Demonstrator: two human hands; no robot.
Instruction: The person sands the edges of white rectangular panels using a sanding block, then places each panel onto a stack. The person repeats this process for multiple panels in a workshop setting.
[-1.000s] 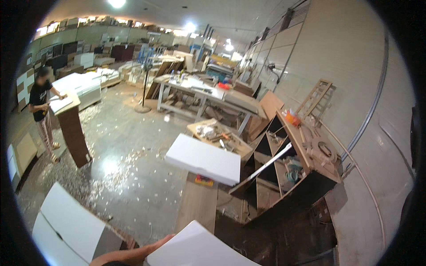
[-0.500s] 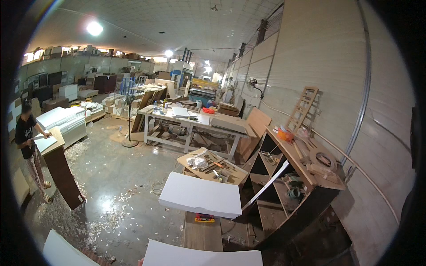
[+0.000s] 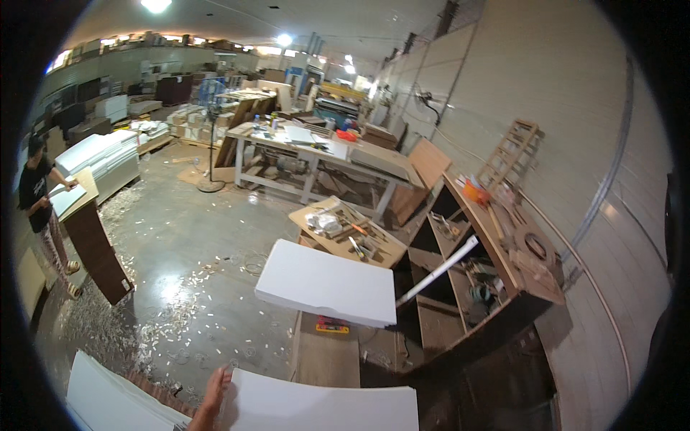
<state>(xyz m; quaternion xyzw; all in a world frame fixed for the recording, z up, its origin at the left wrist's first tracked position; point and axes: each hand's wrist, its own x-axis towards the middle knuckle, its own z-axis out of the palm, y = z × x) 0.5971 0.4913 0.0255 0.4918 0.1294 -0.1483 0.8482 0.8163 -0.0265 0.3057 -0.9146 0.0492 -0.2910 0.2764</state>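
Observation:
At the bottom of the view, a white board (image 3: 323, 406) reaches in from the lower edge. My left hand (image 3: 213, 394) is at its far left corner, fingers together and closed on the board's left edge; the thumb is hard to make out. My right hand is out of view. Beyond the board, a stack of white panels (image 3: 327, 284) rests on a low brown support (image 3: 327, 363). A small red and yellow item (image 3: 332, 325) lies on that support beneath the stack's near edge. More white panels (image 3: 115, 399) lie at the lower left.
Right of the panels stands a dark shelf unit (image 3: 460, 316) with tools, and a white strip (image 3: 438, 271) leans across it. A tool-strewn board (image 3: 345, 230) and a long workbench (image 3: 316, 147) stand ahead. Scraps litter the floor (image 3: 215, 237). At far left, a person (image 3: 39, 194) handles a panel.
My left hand has come further into view, moving up along the white board's left edge. The whole view has tilted downward. The person at left still stands at the brown panel.

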